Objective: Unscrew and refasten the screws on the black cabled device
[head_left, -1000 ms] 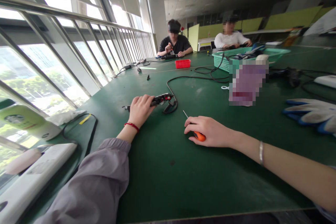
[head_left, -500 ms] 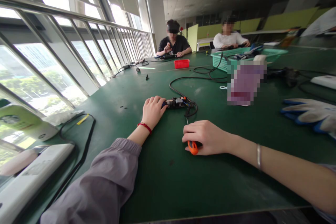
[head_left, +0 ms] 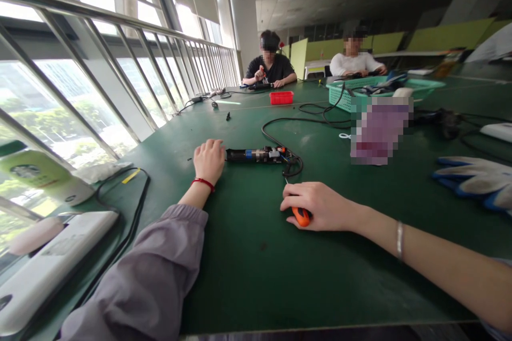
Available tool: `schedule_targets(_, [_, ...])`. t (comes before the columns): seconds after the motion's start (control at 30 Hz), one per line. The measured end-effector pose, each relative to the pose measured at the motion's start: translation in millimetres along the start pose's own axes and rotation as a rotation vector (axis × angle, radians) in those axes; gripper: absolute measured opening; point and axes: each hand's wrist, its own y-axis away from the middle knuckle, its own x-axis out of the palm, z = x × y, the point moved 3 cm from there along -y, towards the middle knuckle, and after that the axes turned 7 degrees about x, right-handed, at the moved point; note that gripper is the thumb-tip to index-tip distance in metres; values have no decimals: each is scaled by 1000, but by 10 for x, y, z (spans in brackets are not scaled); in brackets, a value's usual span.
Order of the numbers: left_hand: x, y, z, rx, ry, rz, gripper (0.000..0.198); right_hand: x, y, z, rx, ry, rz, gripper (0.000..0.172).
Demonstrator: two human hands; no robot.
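On the green table lies an opened power tool (head_left: 256, 155), a slim black body with a blue band, a metal section and orange and grey parts at its cable end. Just beyond the tool's left end is my left hand (head_left: 209, 162), back upward, apart from it or barely touching. Its fingers bend down out of sight, so whether they hold anything is hidden. A tiny black piece (head_left: 190, 159) shows beside that hand. My right hand (head_left: 320, 205) is closed round an orange and black screwdriver (head_left: 301, 217), its thin shaft pointing toward the tool's cable.
A black cable (head_left: 272, 121) loops behind the tool. Farther back are a red tray (head_left: 281, 98) and a green basket (head_left: 340, 97). Gloves (head_left: 476, 178) lie right. A white power bank-like box (head_left: 56, 266) and a bottle (head_left: 40, 176) stand left. Two people sit across the table.
My left hand has come off the power tool and moved left, uncovering the tool's black end and blue band. My right hand keeps the screwdriver, whose handle has tilted slightly. The view shifted a little.
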Motion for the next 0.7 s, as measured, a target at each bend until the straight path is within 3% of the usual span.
schedule_targets(0.13, [8,123,694,-186,-19,123,40,-11,-12,-4,6,-10,4,17])
schedule_targets(0.2, [10,167,886,-192,-4,172,41,-12,-8,-9,5,-8,6,16])
schedule_targets(0.27, [26,179,942,-152,15,223,41,-10,-1,-13,2,-7,4,16])
schedule_targets(0.5, [76,129,700,-56,-65,316,32,-5,6,-17,5,-13,8,17])
schedule_targets(0.7, [-73,124,194,-49,-310,415,35,-8,1,-14,7,-7,6,18])
